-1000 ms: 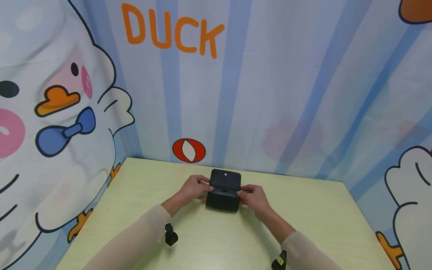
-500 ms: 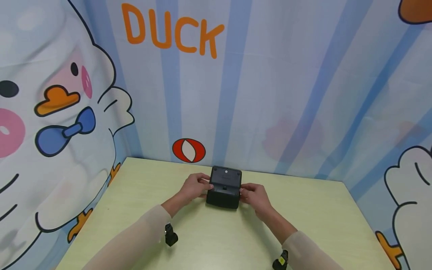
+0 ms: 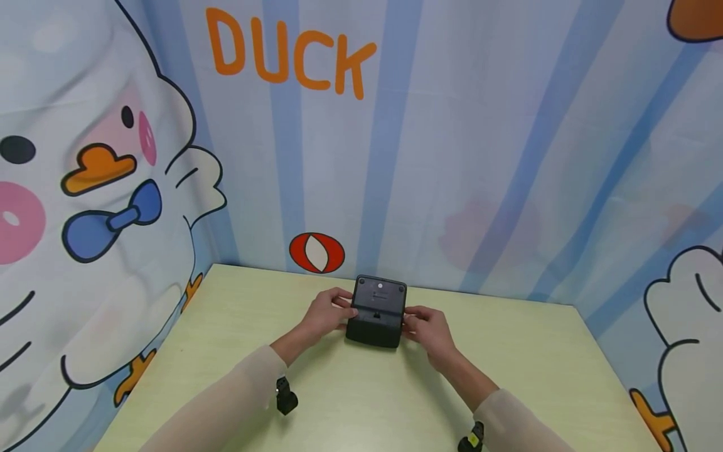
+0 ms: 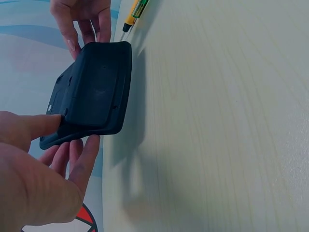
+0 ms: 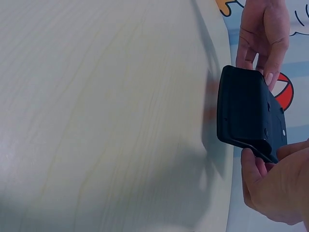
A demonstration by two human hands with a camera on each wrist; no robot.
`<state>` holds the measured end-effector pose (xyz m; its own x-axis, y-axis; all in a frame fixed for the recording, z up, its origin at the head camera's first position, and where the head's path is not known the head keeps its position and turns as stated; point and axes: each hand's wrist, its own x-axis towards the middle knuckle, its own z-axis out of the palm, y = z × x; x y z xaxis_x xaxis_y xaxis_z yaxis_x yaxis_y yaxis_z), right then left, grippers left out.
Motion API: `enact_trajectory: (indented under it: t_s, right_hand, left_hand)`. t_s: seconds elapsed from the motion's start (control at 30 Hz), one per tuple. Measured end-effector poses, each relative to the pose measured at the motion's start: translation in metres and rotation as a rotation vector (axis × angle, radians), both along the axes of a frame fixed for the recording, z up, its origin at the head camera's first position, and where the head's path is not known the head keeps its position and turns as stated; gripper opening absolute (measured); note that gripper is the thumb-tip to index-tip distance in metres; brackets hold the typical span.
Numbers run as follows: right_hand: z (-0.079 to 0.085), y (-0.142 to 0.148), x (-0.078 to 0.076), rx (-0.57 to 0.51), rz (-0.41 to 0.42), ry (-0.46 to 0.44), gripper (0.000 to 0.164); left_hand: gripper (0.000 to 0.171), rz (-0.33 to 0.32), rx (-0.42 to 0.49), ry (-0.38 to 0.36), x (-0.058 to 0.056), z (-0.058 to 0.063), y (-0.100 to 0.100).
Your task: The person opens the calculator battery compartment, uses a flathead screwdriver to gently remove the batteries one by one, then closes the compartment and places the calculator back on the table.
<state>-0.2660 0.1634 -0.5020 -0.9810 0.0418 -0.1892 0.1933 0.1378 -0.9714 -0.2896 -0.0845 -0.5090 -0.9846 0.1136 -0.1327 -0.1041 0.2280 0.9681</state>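
Note:
Both hands hold a black plastic device by its two sides, near the far edge of the table. It is tilted, with a thick raised block on the near part and a flatter panel beyond. A small white dot and corner feet show on that panel. My left hand pinches the left side, thumb over the edge and fingers beneath, as the left wrist view shows. My right hand grips the opposite side. In the right wrist view, the device is held off the table, its shadow beside it. Its other face is hidden.
The pale wooden table spreads around the hands. Behind it hangs a blue striped duck curtain, close to the device. Small black wrist cameras hang under the left sleeve and right sleeve.
The device has tipped up and shifted slightly away, so more of its flat panel shows. Both hands keep their hold and move only a little with it.

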Motion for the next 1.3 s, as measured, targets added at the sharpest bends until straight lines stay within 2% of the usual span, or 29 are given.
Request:
enact_trajectory:
  t_s: [0.43, 0.8, 1.3]
  right_hand:
    - [0.001, 0.0013, 0.0008, 0.047, -0.005, 0.027, 0.03]
    - [-0.0044, 0.003, 0.0001, 0.057, -0.004, 0.034, 0.033]
    - [0.0001, 0.0007, 0.0022, 0.054, 0.02, 0.051, 0.034]
  left_hand:
    - [0.038, 0.002, 0.032, -0.002, -0.0014, -0.003, 0.0002]
    - [0.036, -0.001, 0.033, 0.007, -0.0028, -0.0064, -0.0002]
    - [0.033, 0.039, -0.015, 0.072, 0.0022, -0.0037, 0.0007]
